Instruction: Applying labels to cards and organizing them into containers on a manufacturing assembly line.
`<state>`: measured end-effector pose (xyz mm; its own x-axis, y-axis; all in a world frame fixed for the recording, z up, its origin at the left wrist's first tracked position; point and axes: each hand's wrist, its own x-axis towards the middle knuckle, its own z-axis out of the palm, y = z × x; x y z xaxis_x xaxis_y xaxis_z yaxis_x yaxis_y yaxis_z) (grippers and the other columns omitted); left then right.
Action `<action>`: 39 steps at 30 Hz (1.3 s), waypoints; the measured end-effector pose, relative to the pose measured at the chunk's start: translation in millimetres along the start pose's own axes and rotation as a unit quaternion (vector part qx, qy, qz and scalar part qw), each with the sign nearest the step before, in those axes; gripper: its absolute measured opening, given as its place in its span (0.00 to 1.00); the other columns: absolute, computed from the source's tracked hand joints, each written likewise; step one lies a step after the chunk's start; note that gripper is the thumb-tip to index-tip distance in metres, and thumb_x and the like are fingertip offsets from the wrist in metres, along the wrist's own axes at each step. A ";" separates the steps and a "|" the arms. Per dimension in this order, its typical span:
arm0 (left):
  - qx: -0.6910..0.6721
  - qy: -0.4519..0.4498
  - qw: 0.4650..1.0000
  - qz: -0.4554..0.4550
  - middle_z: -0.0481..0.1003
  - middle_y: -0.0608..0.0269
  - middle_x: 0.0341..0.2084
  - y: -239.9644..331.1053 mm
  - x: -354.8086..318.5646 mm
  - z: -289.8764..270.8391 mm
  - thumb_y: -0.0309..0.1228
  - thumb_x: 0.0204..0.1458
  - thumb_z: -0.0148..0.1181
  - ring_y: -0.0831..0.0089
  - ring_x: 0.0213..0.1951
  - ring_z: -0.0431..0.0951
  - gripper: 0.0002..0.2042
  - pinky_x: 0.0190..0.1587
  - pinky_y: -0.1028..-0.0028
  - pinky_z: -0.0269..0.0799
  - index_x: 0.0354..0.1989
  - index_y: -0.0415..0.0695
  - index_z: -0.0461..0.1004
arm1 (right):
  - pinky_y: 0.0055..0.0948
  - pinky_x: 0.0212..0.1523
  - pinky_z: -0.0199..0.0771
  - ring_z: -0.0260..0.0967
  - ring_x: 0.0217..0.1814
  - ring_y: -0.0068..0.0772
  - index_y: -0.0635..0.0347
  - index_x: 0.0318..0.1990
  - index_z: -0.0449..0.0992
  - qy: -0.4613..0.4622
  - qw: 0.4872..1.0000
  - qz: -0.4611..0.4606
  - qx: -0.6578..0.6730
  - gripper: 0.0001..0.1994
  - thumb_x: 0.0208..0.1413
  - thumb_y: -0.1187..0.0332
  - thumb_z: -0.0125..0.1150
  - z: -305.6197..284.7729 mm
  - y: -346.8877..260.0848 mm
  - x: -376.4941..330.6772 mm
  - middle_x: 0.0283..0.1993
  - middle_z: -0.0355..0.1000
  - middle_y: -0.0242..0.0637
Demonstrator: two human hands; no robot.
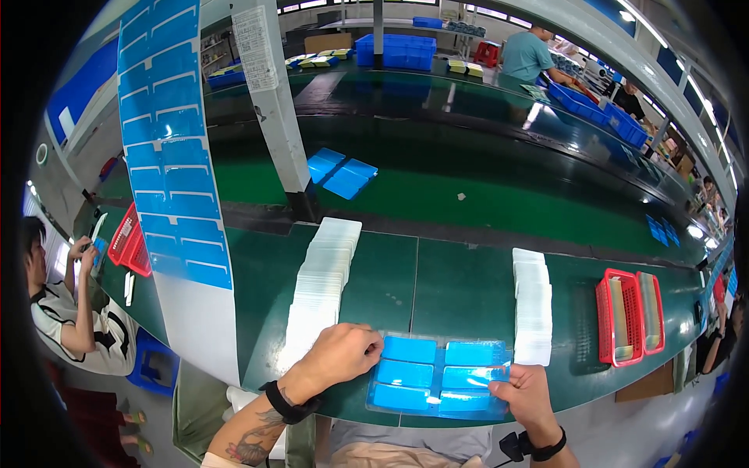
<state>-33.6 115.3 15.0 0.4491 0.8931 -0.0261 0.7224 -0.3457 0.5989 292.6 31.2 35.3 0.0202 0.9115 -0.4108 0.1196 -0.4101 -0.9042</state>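
A clear plastic sheet with several blue rectangles (411, 374) in two columns lies at the table's near edge, in front of me. My right hand (528, 392) pinches its right edge between thumb and fingers. At the sheet's upper left corner is my left hand (347, 353), its fingers curled together; whatever is between the fingertips is hidden. Just beyond my left hand runs a long overlapping row of white cards (321, 277). A second row of white cards (532, 304) stretches away beyond my right hand.
Two red baskets (620, 316) holding flat pieces stand at the right. A long blue-patterned strip (172, 156) hangs at the left, near a grey post (273, 109). Blue sheets (349, 179) lie on the green conveyor (421, 179). A co-worker (74, 312) sits at the left.
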 end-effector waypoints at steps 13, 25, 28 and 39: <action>-0.053 -0.028 0.998 -0.010 0.80 0.56 0.31 17.1 -44.4 1.6 0.33 0.48 0.67 0.56 0.33 0.82 0.08 0.39 0.64 0.78 0.33 0.43 0.83 | 0.16 0.23 0.56 0.60 0.24 0.09 0.71 0.47 0.81 -0.040 0.997 -0.061 -0.019 0.12 0.56 0.77 0.65 -4.2 1.4 6.1 0.25 0.72 0.22; 0.079 0.047 0.994 0.060 0.78 0.66 0.23 25.5 -70.4 22.8 0.28 0.42 0.64 0.63 0.29 0.80 0.01 0.31 0.66 0.77 0.23 0.48 0.81 | 0.19 0.20 0.64 0.65 0.21 0.12 0.66 0.45 0.83 -0.060 0.995 0.035 -0.068 0.10 0.58 0.70 0.67 -30.2 -4.2 12.9 0.23 0.76 0.28; 0.077 0.072 0.993 0.060 0.78 0.66 0.22 27.2 -71.1 29.6 0.27 0.41 0.65 0.63 0.28 0.80 0.00 0.30 0.66 0.77 0.22 0.47 0.81 | 0.20 0.20 0.65 0.66 0.20 0.15 0.67 0.44 0.82 0.055 0.991 0.041 -0.114 0.11 0.58 0.69 0.67 -53.9 6.2 11.0 0.22 0.76 0.30; 0.073 0.094 0.992 0.030 0.78 0.59 0.23 34.8 -73.0 34.5 0.24 0.40 0.67 0.58 0.28 0.80 0.03 0.32 0.63 0.77 0.25 0.43 0.82 | 0.47 0.35 0.79 0.78 0.32 0.53 0.58 0.32 0.83 0.086 0.818 -0.232 -0.520 0.08 0.56 0.66 0.59 -16.3 5.5 41.8 0.31 0.80 0.43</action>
<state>-23.1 28.1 10.1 0.3968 0.9030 0.1644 0.7718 -0.4253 0.4727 310.2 67.5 15.0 -0.1383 0.9890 0.0521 0.9312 0.1478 -0.3333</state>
